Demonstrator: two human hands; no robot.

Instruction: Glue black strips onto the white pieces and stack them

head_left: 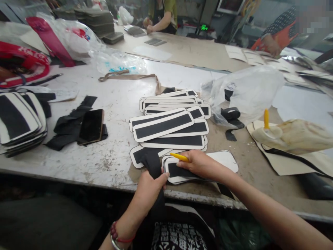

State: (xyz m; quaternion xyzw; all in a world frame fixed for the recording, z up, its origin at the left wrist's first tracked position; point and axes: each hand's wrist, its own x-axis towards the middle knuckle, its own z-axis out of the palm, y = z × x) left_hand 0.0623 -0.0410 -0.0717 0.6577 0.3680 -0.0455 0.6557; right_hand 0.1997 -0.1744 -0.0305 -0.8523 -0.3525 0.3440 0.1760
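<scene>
My left hand (151, 185) is closed round a black strip (153, 166) at the table's front edge. Its thumb touches the near corner of a stack of white rounded panels (221, 158). On the top panel lies a black band (175, 171). Fingers of my right hand (201, 164) are wrapped round a slim yellow tool (180, 157), its tapered end pointing left; the other end is hidden in the hand. That hand rests over the black band. Just beyond both hands, long white panels with black bands (163, 125) overlap in a loose pile.
A dark phone (91, 126) lies on black strips at left, beside stacked larger panels (22, 119). At right are a clear plastic bag (247, 90) and a yellowish bottle (301, 135) with a yellow stick in it. Two other people (166, 17) work across the table.
</scene>
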